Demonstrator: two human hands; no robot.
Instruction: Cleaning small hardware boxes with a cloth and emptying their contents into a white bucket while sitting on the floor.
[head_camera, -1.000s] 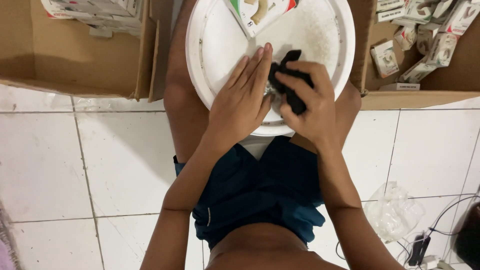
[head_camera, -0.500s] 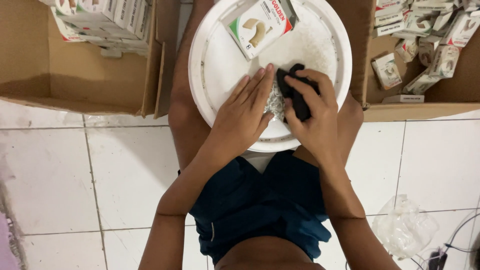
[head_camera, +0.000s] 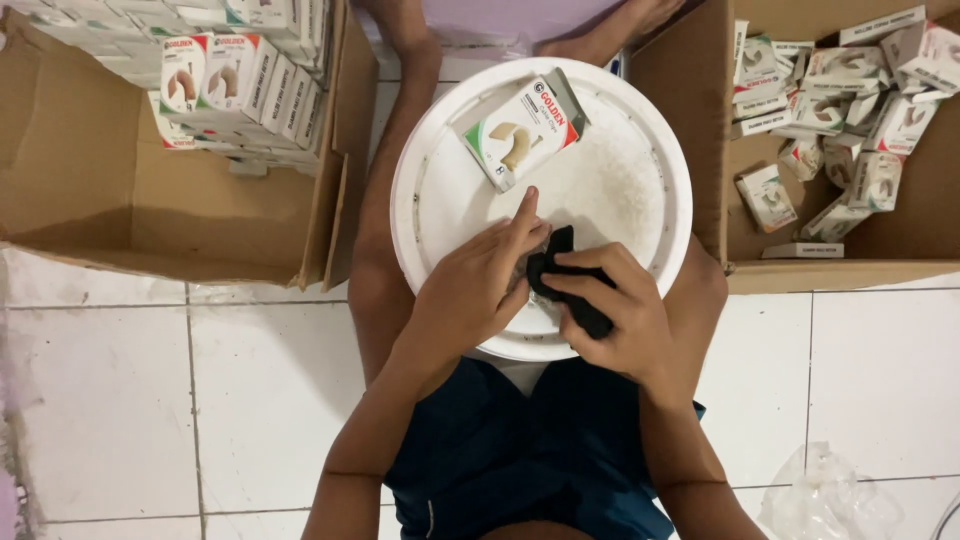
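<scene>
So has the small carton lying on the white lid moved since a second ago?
Yes. The small carton sat at the white lid's far rim earlier; now it lies further in, toward the centre.

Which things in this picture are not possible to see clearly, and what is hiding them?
Head view only:
- Black object: the right hand wraps it, so its shape is unclear.
- What lies under the left hand on the white round lid: covered by the fingers.
- Person seated opposite: cut off by the top edge.
- Clear plastic bag: cut off by the bottom edge.
- Left cardboard box: cut off at the left edge.
</scene>
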